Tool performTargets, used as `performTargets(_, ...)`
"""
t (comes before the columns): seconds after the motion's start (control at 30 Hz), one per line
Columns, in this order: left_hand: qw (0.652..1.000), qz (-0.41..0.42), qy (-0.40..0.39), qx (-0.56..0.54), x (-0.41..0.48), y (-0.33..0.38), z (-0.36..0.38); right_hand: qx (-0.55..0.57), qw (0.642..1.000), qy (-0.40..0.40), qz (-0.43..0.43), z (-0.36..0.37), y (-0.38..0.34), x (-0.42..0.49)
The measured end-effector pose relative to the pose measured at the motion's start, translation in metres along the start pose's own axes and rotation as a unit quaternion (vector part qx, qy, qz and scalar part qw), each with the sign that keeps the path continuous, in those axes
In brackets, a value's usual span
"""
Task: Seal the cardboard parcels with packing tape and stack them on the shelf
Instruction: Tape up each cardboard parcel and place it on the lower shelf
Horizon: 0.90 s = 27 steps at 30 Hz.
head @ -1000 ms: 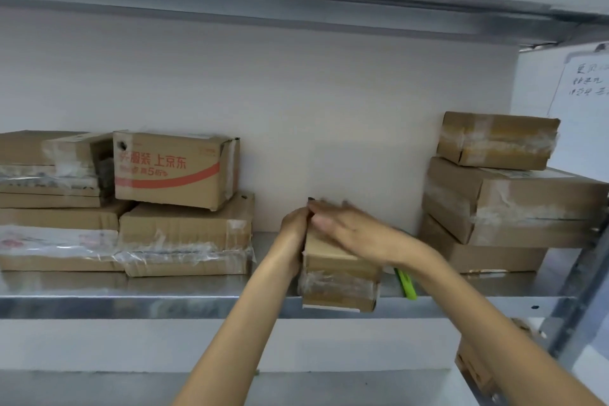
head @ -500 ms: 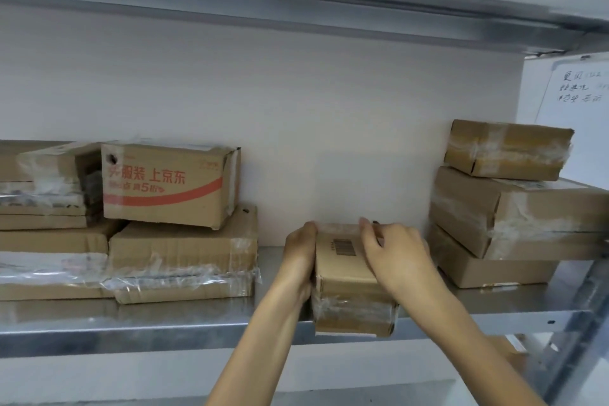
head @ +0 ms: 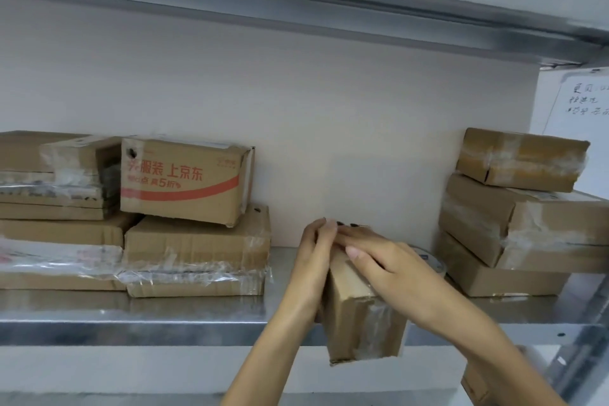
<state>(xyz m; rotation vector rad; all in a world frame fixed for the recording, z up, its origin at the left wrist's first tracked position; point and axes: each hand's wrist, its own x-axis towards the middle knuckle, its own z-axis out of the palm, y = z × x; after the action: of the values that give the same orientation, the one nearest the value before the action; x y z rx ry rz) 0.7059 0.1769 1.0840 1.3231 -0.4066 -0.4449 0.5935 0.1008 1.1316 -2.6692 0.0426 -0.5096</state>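
Cardboard, taped over, the small parcel point(head: 361, 316) sits between our hands on the front edge of the metal shelf point(head: 131, 320), its near end hanging past the lip. Our left hand point(head: 309, 270) presses its left side; our right hand point(head: 389, 267) lies flat across its top, fingers meeting the left. A tape roll point(head: 431, 260) peeks out just behind our right hand.

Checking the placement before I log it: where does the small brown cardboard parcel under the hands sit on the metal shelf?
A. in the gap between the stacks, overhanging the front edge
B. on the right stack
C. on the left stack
A: the small brown cardboard parcel sits in the gap between the stacks, jutting past the metal shelf front edge.
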Motion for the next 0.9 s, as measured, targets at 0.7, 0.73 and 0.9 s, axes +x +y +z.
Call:
performTargets(0.7, 0.998, 0.043, -0.043, 0.031, -0.013, 0.011, -0.028, 0.218, 0.972, 0.07, 0.048, 0.01, 0.025, 0.007)
performTargets(0.73, 0.995, 0.059, -0.047, 0.065, -0.011, 0.012, -0.029, 0.21, 0.975, 0.056, 0.04, 0.009, 0.024, 0.01)
performTargets(0.9, 0.971, 0.113, -0.029, 0.21, -0.011, 0.009, -0.035, 0.198, 0.98, 0.03, 0.009, 0.005, 0.028, 0.026)
